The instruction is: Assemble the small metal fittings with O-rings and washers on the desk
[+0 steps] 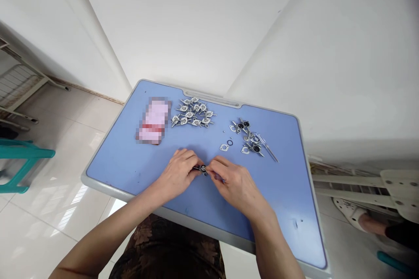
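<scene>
So there's a blue table [147, 170] running across the middle of the frame, and just below centre both hands are on one small metal part with some black on it [203, 168]. Left hand [178, 172] has it pinched between thumb and fingers, right hand [234, 178] is curled in with its fingertips right at the part's other side. Fingers hide most of it, so no clue on the details. Something purplish peeks out under the right fingers, too covered to name.

Around them: a bunch of metal fittings [193, 112] above the hands, a smaller mixed pile [250, 137] right of centre, with a thin long tool or rod [271, 151] at its right side. A loose flat gasket [224, 147] and a black ring [230, 143] lie between that pile and the hands, nothing blocking the way. The pink thing [153, 120] upper left of the hands is pixelated. Teal stool [24, 161] is cut off at the left edge; at lower right, somebody's foot in a white clog [350, 211], leg cropped.
</scene>
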`<state>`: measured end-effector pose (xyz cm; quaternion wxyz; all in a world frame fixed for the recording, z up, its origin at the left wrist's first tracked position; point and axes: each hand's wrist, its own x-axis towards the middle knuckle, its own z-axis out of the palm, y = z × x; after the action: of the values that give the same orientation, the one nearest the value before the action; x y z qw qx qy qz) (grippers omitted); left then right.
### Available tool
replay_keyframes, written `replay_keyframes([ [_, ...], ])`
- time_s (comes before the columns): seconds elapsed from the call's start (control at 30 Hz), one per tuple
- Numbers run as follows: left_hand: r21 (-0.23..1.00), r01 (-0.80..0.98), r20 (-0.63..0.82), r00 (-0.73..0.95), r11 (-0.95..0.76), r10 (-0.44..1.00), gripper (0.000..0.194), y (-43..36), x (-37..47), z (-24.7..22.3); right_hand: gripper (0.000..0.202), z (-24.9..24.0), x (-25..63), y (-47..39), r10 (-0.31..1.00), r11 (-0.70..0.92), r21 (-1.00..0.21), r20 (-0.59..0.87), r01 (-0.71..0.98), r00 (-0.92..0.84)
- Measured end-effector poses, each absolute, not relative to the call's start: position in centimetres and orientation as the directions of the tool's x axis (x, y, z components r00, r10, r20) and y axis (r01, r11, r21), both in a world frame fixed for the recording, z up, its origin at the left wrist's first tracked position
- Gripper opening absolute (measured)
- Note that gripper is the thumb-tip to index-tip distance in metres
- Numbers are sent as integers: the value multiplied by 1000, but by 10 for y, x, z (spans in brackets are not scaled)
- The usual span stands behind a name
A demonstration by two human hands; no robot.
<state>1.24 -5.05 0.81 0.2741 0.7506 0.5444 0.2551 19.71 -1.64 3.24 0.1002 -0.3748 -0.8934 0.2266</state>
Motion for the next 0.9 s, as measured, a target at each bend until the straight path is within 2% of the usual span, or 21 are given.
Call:
replay_keyframes([
  [0.3, 694, 674, 79, 277, -252, 958, 7, -50, 12, 8, 12, 37, 198, -17, 733, 552, -544, -45, 632, -679],
  [0.67, 690, 676, 89, 276, -259, 957, 8, -50, 11, 9, 14, 35, 193, -20, 746, 554, -531, -24, 641, -665],
  [0.9, 703, 667, 76, 275, -247, 958, 4, -49, 10, 10, 13, 42, 195, -12, 795, 401, -647, -107, 648, -598],
])
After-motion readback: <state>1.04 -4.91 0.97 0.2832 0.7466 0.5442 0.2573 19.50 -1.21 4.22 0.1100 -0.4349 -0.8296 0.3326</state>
